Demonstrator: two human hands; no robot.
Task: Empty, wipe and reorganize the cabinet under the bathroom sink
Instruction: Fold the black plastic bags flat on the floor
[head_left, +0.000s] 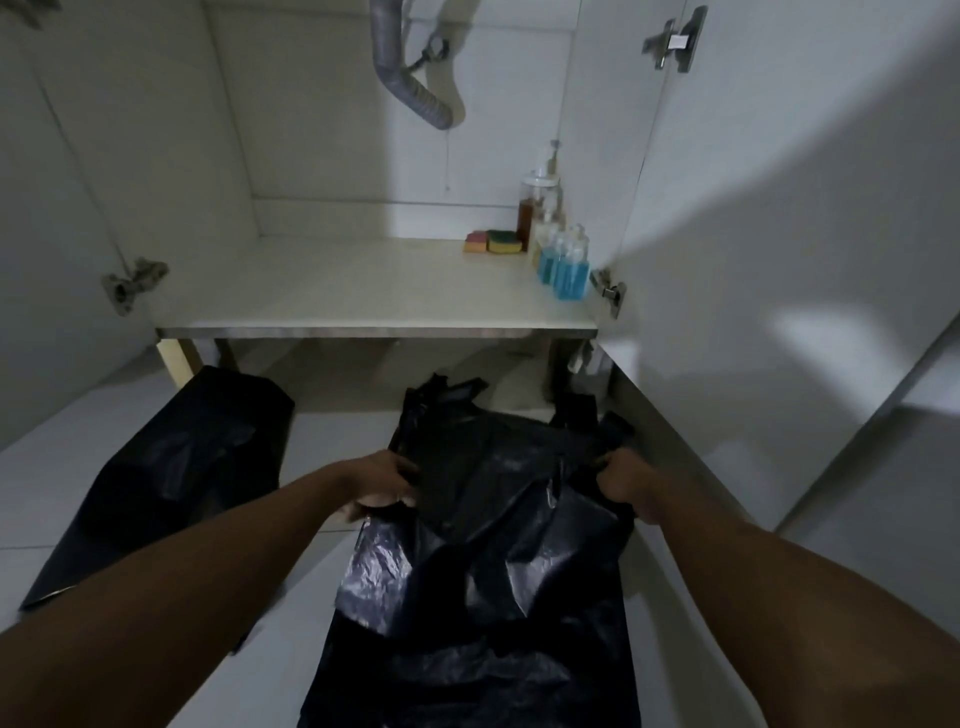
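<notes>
L hand (387, 480) & R hand (621, 480) each grip a top edge of the bag (498, 545), just in front of the shelf (337, 291). Prob. folding it: pull taut, keep edges level, press air out, stow by the bottles (563, 265).

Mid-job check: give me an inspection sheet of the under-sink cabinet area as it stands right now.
Surface: cabinet shelf mostly bare; items only at its right side.
Job's things: sponges, amber jar and blue-liquid bottles grouped at the right side; black bag in front of the cabinet.
Clutter: second black bag lies on the floor, left.
Hands: left hand and right hand each grip the black bag's upper edge, fingers curled.
Cables: nothing seen; a corrugated drain hose hangs at the top.
Surroundings: left door and right door stand open; dim light.
</notes>
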